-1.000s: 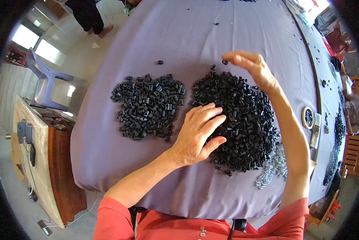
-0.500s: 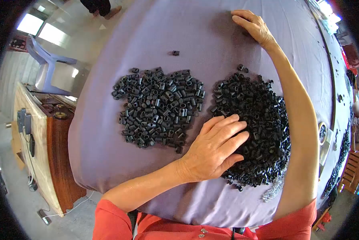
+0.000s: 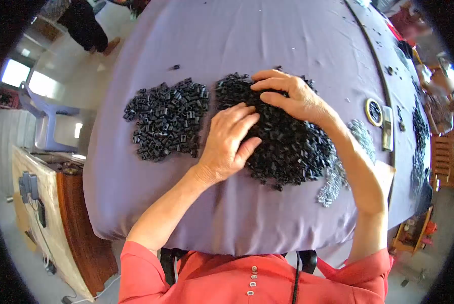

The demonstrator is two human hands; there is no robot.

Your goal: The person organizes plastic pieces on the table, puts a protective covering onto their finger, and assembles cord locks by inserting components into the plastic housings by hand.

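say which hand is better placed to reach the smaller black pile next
Likely the left hand: it is nearer the smaller black pile; the right hand is farther, over the larger pile.

no readable text, label, brand, number or sign anywhere in the head view

Bright panes [image 3: 15, 72] glare at left while dark fisheye edges bend.

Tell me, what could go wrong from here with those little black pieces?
The smaller pile sits just beside the larger pile, so the left fingers might nudge pieces across and mix them. The right forearm passes over the silvery bits and could brush some into the black ones.
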